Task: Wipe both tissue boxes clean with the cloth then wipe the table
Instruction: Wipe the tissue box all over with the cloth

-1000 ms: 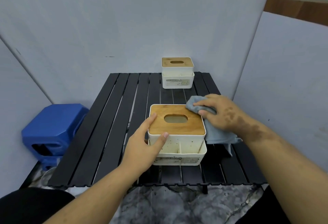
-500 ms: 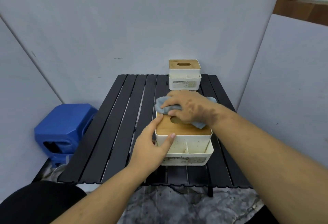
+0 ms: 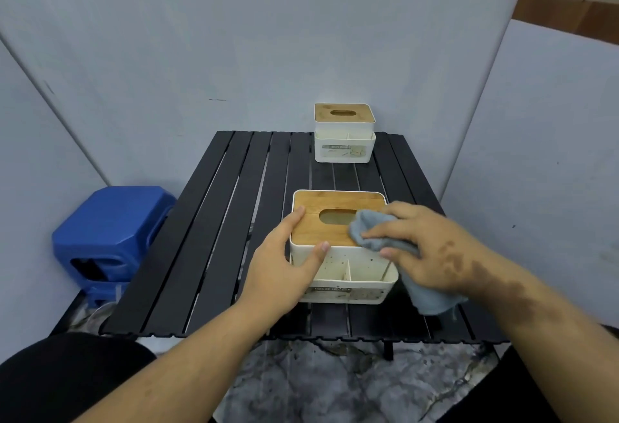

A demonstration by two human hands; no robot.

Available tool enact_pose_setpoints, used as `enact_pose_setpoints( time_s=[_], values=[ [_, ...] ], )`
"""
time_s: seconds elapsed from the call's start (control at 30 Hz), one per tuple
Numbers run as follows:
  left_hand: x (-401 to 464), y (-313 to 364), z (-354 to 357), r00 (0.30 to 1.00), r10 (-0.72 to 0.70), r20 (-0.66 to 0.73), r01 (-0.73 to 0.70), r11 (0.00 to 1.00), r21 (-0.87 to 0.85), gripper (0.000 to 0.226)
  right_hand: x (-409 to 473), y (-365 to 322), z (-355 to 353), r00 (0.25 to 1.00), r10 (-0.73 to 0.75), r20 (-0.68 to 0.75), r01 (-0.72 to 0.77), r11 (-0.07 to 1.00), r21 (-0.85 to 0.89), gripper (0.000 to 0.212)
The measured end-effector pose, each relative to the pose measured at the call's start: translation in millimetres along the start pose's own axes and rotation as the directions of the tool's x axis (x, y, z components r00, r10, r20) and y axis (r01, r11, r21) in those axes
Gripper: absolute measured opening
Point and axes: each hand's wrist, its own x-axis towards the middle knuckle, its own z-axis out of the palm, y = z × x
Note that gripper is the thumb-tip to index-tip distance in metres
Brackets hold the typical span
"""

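Counting what sits before me: two tissue boxes, one cloth, one stool, and my two hands. The near box (image 3: 338,245) stands upright at the middle of the counter (image 3: 214,238), its long axis running left to right, wooden lid up with the oval slot across the same line, and its speckled open compartments facing me. The far box (image 3: 344,133) stands at the back edge against the wall, turned the same way, well apart from the near one. My left hand (image 3: 284,272) steadies the near box at its left front corner, fingers (image 3: 296,218) spread, index along the left edge of the lid and thumb pressed on the front wall. My right hand (image 3: 432,252) presses the grey cloth (image 3: 375,231) onto the right part of the lid, fingers closed down over it; the rest of the cloth hangs off the box's right side toward the counter. The counter is made of black slats running away from me. Pale grey panels close in the back and both sides, a blue stool (image 3: 110,235) stands at the left, and the floor below is mottled grey stone.
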Motion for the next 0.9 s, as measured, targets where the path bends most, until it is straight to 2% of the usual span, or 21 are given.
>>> enact_pose_setpoints(
  time_s=[0.1, 0.2, 0.33, 0.47, 0.57, 0.67, 0.73, 0.8, 0.9],
  values=[
    [1.1, 1.3, -0.1, 1.000, 0.015, 0.010, -0.015, 1.000, 0.014, 0.075, -7.3, -41.6, 18.8, 0.997, 0.014, -0.071, -0.024, 0.991, -0.133, 0.038],
    [2.8, 3.4, -1.3, 1.000, 0.023, 0.020, -0.023, 1.000, 0.020, 0.072, 0.1, -68.6, 31.6, 0.992, -0.014, -0.128, -0.009, 0.984, -0.176, 0.036],
    [3.7, 0.0, -3.2, 0.999, 0.016, 0.040, -0.016, 1.000, 0.006, 0.071, -12.1, -38.7, 24.5, 0.990, 0.063, -0.126, -0.083, 0.984, -0.159, 0.038],
    [5.1, -1.8, -4.5, 0.999, 0.008, 0.039, -0.008, 1.000, 0.000, 0.068, -33.8, 14.6, 19.5, 0.965, 0.183, -0.190, -0.181, 0.983, 0.028, 0.040],
    [4.6, -0.7, -4.7, 0.998, 0.006, 0.056, -0.008, 1.000, 0.025, 0.069, -38.6, 28.1, 28.7, 0.943, 0.222, -0.249, -0.138, 0.939, 0.316, 0.040],
    [9.0, 5.6, -11.5, 0.995, 0.021, 0.095, -0.034, 0.989, 0.143, 0.070, -40.6, 24.6, 37.1, 0.924, 0.255, -0.287, -0.112, 0.894, 0.433, 0.041],
    [16.7, 11.8, -21.7, 0.987, 0.074, 0.140, -0.115, 0.944, 0.309, 0.073, -42.9, 20.7, 39.4, 0.905, 0.282, -0.318, -0.112, 0.880, 0.461, 0.039],
    [25.9, 20.8, -31.3, 0.955, 0.169, 0.245, -0.257, 0.884, 0.391, 0.073, -47.1, 15.1, 41.3, 0.880, 0.293, -0.373, -0.097, 0.880, 0.464, 0.039],
    [40.5, 36.7, -36.2, 0.847, 0.254, 0.467, -0.467, 0.774, 0.427, 0.068, -56.1, 2.3, 47.5, 0.856, 0.297, -0.423, -0.077, 0.883, 0.464, 0.039]
  ],
)
